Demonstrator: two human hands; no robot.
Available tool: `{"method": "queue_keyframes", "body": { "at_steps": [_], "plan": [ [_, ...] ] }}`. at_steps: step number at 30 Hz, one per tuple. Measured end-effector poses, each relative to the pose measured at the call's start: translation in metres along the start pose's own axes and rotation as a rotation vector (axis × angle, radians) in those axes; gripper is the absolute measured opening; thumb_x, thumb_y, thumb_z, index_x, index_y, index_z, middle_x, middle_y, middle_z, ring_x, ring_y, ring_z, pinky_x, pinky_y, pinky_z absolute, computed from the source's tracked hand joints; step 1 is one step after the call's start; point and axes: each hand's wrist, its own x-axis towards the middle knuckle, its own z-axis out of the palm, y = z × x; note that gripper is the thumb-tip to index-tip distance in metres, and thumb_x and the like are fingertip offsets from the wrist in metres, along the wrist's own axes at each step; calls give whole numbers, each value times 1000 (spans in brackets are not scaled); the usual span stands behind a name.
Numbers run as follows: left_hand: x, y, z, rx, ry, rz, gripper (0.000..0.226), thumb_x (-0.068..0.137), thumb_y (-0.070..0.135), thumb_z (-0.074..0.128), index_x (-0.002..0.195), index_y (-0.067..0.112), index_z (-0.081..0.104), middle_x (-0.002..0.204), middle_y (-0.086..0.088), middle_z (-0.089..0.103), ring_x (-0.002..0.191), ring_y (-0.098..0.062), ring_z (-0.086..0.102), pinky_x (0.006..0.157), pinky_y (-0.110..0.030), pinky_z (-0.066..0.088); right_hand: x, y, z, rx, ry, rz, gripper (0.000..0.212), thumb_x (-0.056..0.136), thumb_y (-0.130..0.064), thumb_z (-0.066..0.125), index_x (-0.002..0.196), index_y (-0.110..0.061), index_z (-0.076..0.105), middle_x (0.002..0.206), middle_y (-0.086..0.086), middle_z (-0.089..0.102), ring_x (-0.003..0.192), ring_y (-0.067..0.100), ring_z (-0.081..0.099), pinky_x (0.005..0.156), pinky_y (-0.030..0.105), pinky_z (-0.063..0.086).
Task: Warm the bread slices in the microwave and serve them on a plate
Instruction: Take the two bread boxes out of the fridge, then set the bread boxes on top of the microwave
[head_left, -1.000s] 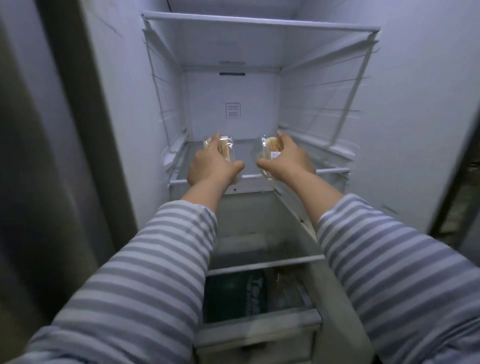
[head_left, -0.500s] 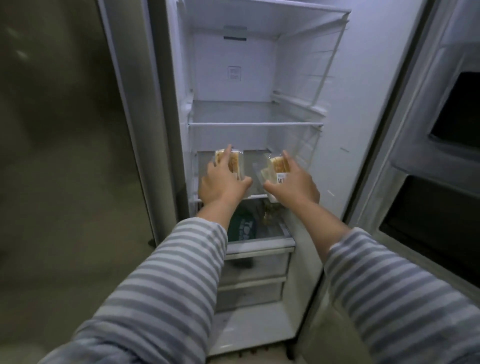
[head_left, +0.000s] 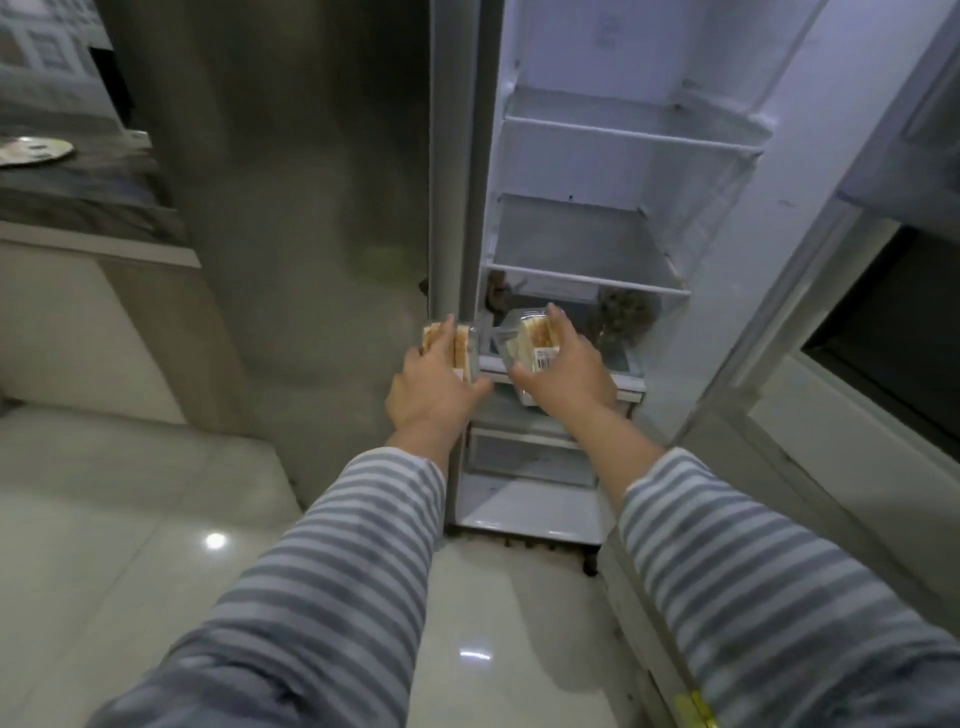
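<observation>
Moved since earlier: both my hands have drawn back out of the fridge with their packs, and I now stand further off, so floor and a counter show at left.
Fridge (head_left: 613, 234): open, white plastic walls, flat glassy shelves with white front rails, bare where I can see; something dark and leafy sits low behind the right pack, too blurred to name.
Fridge door (head_left: 857, 395): swung wide on my right, close beside my right sleeve.
Floor (head_left: 130, 519): pale glossy tiles, lamp glare on them.
Surface (head_left: 78, 197): dark marbled top at far left, carrying a round pale plate (head_left: 34, 151).
Left hand (head_left: 434, 392): fingers curled round the left bread pack (head_left: 462, 343), a clear rigid plastic box with toasted-brown slices on edge.
Right hand (head_left: 566, 376): gripping the right bread pack (head_left: 532, 340) from above; white label on its front.
Task's thing: both packs in the air, just outside the fridge's lower shelves, near each other but apart.
Risk: I judge the smooth plastic could slip from a one-handed hold, and with both hands full the door is awkward to close.
Risk two: turning left, a pack could knock the fridge's steel edge.
</observation>
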Motion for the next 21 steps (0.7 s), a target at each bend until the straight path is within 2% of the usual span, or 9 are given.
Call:
{"method": "queue_keyframes", "body": {
  "at_steps": [3,7,14,19,21],
  "plan": [
    [-16,-33,-29,13,51,-73,83,80,43,66,147,47,18,135,-11,44,120,-33,50,96,-41,42,-21,-29,21,13,-38,-51,85,77,-50,66,146,-44,18,129,3,51,116,27,52,89,42,48],
    [-24,-82,-75,24,143,-146,83,79,44,66,146,46,18,131,-9,46,116,-33,53,93,-41,44,-43,-81,54,30,-104,-146,84,77,-52,65,147,-44,18,134,2,51,119,27,52,89,40,45],
    [-10,-181,-169,47,327,-262,81,78,49,65,146,47,20,131,-7,49,114,-29,55,90,-40,45,-72,-202,120,99,-204,-320,86,76,-58,65,147,-45,17,137,-1,49,124,25,49,94,39,43],
    [23,-258,-244,101,409,-313,80,78,50,62,144,50,18,129,-6,49,115,-27,53,87,-41,47,-86,-304,179,210,-256,-430,86,77,-39,72,148,-37,23,133,3,53,120,23,50,94,31,40],
    [37,-284,-272,121,426,-329,82,77,50,64,144,51,16,132,-5,48,115,-27,53,85,-40,47,-87,-340,202,237,-263,-442,86,77,-39,72,148,-37,25,131,4,54,118,25,52,92,31,41]
  ]
}}
